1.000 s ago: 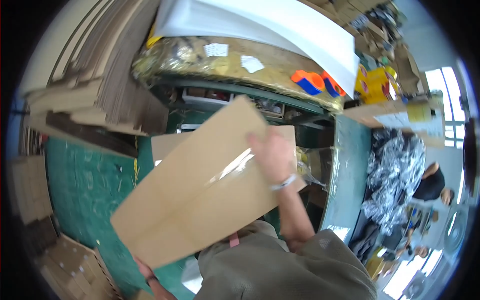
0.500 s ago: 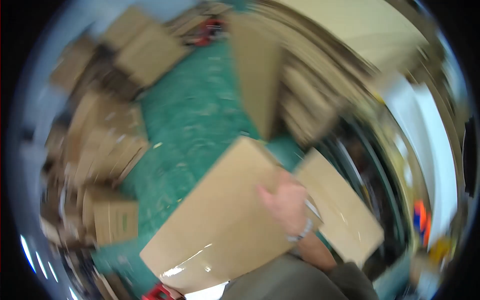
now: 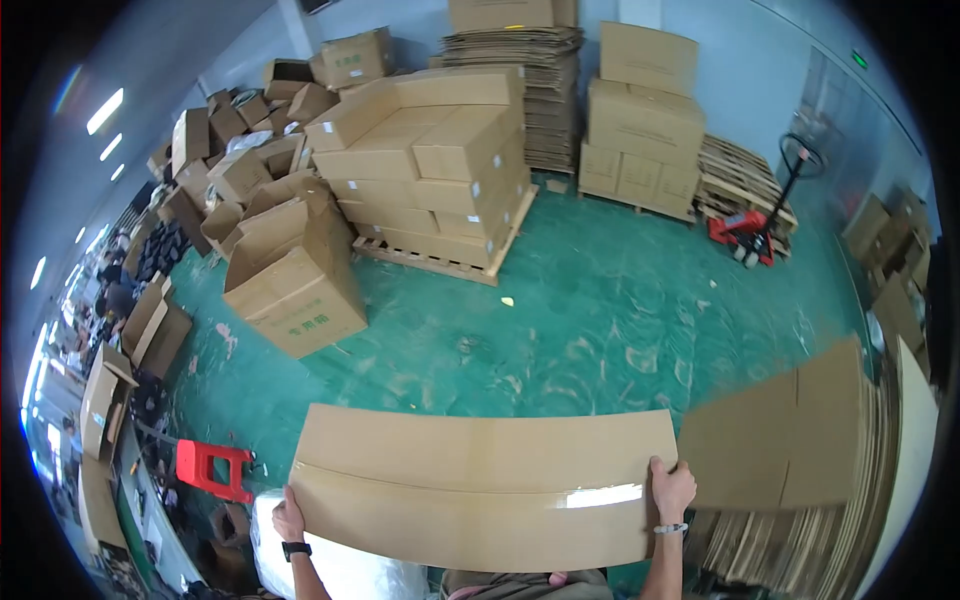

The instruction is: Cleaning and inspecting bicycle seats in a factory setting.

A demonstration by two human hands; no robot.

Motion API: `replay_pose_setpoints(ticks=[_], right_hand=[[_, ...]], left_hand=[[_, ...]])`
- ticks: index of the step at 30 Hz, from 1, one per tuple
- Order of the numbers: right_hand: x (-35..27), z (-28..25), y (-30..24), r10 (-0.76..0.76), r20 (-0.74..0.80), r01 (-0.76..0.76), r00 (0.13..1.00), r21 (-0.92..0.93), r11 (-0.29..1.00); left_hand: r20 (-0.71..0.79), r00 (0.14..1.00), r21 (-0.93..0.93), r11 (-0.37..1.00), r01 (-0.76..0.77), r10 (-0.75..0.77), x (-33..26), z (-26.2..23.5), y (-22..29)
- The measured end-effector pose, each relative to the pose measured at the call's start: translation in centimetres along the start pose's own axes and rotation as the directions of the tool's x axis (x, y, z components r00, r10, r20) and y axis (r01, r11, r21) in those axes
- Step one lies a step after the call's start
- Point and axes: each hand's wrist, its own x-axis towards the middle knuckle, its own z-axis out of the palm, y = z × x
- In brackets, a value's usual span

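A long brown cardboard carton (image 3: 470, 450) lies across the front of the head view, held up before my body. A crease or seam runs along its length, with shiny clear tape near the right end. My left hand (image 3: 289, 517), with a black band at the wrist, grips its left end. My right hand (image 3: 673, 487), wearing a pale bracelet, grips the right end with the thumb on the upper face. The fingers behind the carton are hidden, and so is its underside.
Stacked cartons stand on a wooden pallet (image 3: 430, 262) ahead. Left of it is an open carton (image 3: 300, 290); a red stool (image 3: 213, 470) stands nearer. Flat cardboard sheets (image 3: 790, 430) lean at right. A red pallet jack (image 3: 745, 228) is at the far right, on green floor (image 3: 600, 330).
The view has swung round and steadied from a blurred, tilted one. My right hand has gone from the carton's face to its right end; my left hand now shows clearly at the other end.
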Motion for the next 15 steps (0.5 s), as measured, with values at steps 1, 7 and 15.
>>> replay_pose_setpoints(ticks=[1, 7, 15], right_hand=[[2.0, 1.3, -1.8, -0.02, 0.007, 0.02, 1.0, 0.001, 1.0], [17.7, 11.8, -14.2, 0.015, 0.07, -0.023, 0.997, 0.112, 0.994], [39.9, 13.8, -34.3, -0.001, 0.074, -0.017, 0.997, 0.247, 0.969]], left_hand=[[-0.045, 0.999, -0.008, 1.0, -0.015, 0.015, 1.0, -0.5, 3.2], [-0.263, 0.958, -0.067, 0.988, -0.137, 0.115, 8.8, 1.7, 21.6], [-0.397, 0.904, -0.137, 0.963, -0.231, 0.16, 17.7, 1.2, 50.9]])
